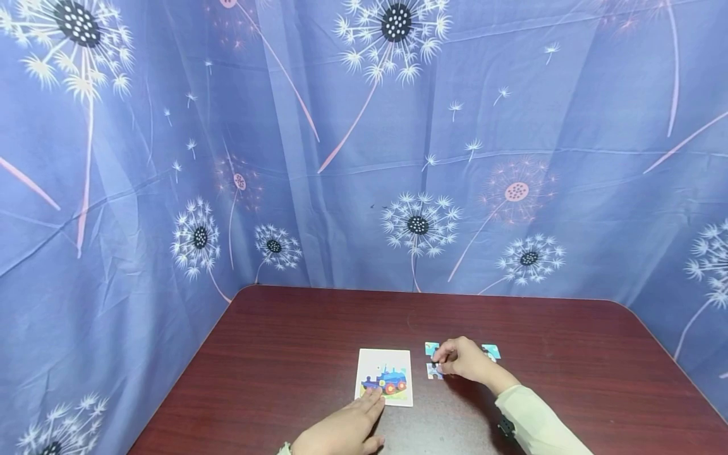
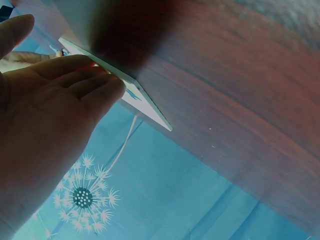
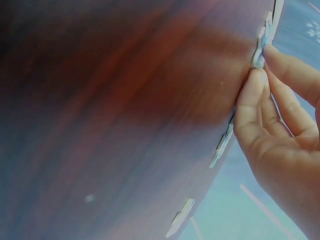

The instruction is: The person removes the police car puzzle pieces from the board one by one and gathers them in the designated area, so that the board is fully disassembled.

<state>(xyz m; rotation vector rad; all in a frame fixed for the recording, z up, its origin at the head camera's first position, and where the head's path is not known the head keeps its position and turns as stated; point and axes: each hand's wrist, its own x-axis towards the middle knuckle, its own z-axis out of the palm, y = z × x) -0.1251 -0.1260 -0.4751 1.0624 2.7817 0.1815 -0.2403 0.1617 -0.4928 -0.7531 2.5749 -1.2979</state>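
We see a train picture puzzle board [image 1: 387, 356] lying flat on the dark red-brown table [image 1: 273, 354], its blue locomotive facing left, with loose puzzle pieces to its right. Our left hand [image 1: 347, 426] rests its fingertips on the board's near edge, fingers straight and close together, thumb held apart. Our right hand [image 1: 463, 360] bends over the nearer puzzle piece [image 1: 435, 373] beside the board, thumb and forefinger seeming to pinch its edge; another piece [image 1: 430, 347] lies just beyond, and a farther one [image 1: 491, 350] shows past the knuckles. We judge these pieces light, thin and stiff, probably card or wood (the pictures don't settle which), so opposite edges look like the best hold, and the narrow tabs could bend if squeezed. The board, slim and likely smooth, probably slides easily; flat fingers near its border should steady it.
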